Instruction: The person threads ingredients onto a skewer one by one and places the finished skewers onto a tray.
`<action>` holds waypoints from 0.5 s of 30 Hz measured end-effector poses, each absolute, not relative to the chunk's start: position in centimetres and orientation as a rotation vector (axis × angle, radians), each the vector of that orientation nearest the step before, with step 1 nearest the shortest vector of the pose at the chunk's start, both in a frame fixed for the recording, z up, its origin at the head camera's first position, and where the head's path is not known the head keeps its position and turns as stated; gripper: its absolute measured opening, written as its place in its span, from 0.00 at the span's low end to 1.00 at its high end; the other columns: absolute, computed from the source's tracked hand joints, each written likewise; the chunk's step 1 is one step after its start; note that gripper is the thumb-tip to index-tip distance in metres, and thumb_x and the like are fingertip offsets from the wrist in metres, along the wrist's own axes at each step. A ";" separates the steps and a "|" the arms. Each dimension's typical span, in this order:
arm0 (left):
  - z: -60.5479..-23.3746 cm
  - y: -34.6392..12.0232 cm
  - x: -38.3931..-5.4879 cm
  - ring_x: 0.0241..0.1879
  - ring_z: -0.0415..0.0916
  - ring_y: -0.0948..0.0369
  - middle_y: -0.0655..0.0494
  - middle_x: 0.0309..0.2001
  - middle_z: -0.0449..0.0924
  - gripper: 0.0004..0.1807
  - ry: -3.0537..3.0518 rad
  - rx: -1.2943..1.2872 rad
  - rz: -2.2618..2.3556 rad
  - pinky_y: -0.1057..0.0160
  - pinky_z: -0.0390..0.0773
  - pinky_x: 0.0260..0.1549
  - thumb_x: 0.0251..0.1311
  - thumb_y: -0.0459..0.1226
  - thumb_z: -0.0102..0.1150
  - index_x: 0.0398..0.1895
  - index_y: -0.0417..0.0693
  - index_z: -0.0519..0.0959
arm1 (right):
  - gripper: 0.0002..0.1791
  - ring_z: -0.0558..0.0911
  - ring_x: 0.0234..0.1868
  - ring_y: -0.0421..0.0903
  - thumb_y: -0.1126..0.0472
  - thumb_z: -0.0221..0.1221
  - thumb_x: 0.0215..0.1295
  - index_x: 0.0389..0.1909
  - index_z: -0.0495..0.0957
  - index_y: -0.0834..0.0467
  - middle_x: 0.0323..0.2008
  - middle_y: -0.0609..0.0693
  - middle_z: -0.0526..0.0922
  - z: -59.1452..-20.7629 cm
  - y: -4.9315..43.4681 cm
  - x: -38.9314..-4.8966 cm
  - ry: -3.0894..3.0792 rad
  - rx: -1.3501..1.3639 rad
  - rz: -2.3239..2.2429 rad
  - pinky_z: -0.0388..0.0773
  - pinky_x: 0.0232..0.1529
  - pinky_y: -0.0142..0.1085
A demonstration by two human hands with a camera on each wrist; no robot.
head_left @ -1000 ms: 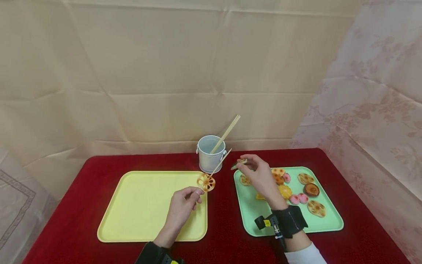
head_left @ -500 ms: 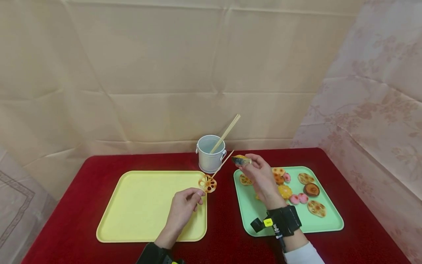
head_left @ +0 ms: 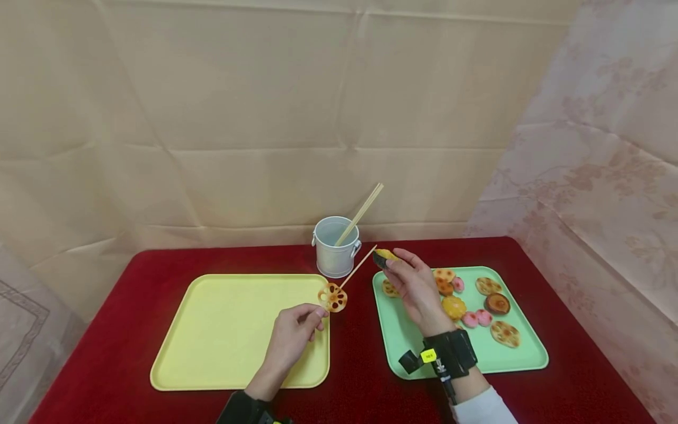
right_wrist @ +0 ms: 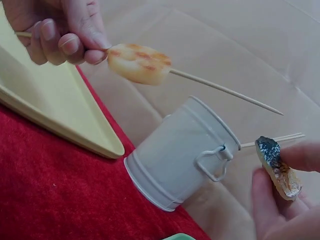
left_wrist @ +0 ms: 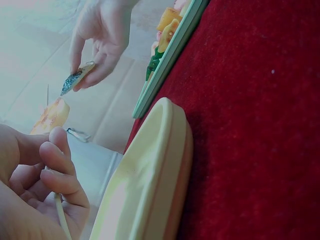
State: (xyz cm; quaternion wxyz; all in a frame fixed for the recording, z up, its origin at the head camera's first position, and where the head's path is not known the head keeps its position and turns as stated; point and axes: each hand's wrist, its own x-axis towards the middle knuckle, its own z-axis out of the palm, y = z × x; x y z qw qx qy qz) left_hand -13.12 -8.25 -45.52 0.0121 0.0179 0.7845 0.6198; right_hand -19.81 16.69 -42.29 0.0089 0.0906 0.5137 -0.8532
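My left hand point(head_left: 292, 334) grips a wooden skewer point(head_left: 362, 262) near its lower end, above the right edge of the yellow tray point(head_left: 238, 377). Threaded on the skewer just past the fingertips is a browned lotus root slice point(head_left: 333, 297), and the pointed end sticks out bare beyond it. Between thumb and fingers my right hand point(head_left: 421, 294) pinches a pumpkin slice point(head_left: 382, 257) with dark green skin and yellow flesh. In the right wrist view the pumpkin slice point(right_wrist: 276, 167) is close to the skewer tip point(right_wrist: 277, 112) but apart from it.
Behind the trays stands a white metal bucket point(head_left: 333, 259) holding several skewers point(head_left: 365, 206). On the right, a green tray point(head_left: 529, 359) carries lotus slices point(head_left: 505, 334), a mushroom point(head_left: 497, 304), pink round pieces point(head_left: 483, 317) and a yellow corn-like piece point(head_left: 454, 307). Red cloth covers the table.
My right hand has turned the pumpkin slice so more of its skin and flesh shows, close by the skewer tip. The left hand with skewer and lotus slice has barely moved.
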 end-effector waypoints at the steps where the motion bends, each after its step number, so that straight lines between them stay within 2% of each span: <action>1: -45.5 -8.3 -13.1 0.20 0.71 0.62 0.54 0.23 0.81 0.08 2.447 0.056 1.930 0.70 0.67 0.19 0.70 0.32 0.61 0.37 0.37 0.87 | 0.16 0.84 0.40 0.38 0.70 0.58 0.74 0.59 0.72 0.60 0.40 0.47 0.82 -42.3 16.8 -19.8 1.618 0.289 -2.653 0.81 0.52 0.33; 4: -45.5 -8.3 -13.1 0.20 0.71 0.62 0.54 0.23 0.81 0.08 2.449 0.054 1.932 0.70 0.66 0.19 0.70 0.32 0.61 0.37 0.38 0.88 | 0.23 0.82 0.38 0.37 0.68 0.59 0.74 0.67 0.70 0.62 0.39 0.45 0.82 -42.3 16.9 -19.8 1.647 0.303 -2.626 0.81 0.51 0.31; 7: -45.5 -8.3 -13.1 0.20 0.71 0.63 0.54 0.23 0.81 0.08 2.440 0.059 1.937 0.70 0.66 0.20 0.70 0.32 0.61 0.37 0.37 0.88 | 0.26 0.83 0.40 0.37 0.68 0.58 0.76 0.72 0.67 0.64 0.49 0.49 0.80 -42.3 17.1 -19.8 1.637 0.290 -2.632 0.80 0.51 0.29; 10: -45.6 -8.2 -13.0 0.19 0.71 0.64 0.53 0.23 0.81 0.08 2.425 0.085 1.934 0.70 0.67 0.20 0.69 0.33 0.62 0.37 0.36 0.87 | 0.27 0.86 0.45 0.39 0.69 0.56 0.76 0.73 0.66 0.66 0.59 0.55 0.76 -42.2 17.1 -19.8 1.612 0.272 -2.652 0.80 0.54 0.30; 15: -45.7 -8.2 -12.9 0.19 0.70 0.65 0.51 0.23 0.82 0.08 2.415 0.131 1.911 0.70 0.68 0.20 0.68 0.32 0.63 0.37 0.36 0.88 | 0.25 0.87 0.48 0.42 0.69 0.55 0.78 0.73 0.67 0.68 0.63 0.59 0.74 -42.0 17.1 -19.8 1.594 0.288 -2.655 0.79 0.56 0.32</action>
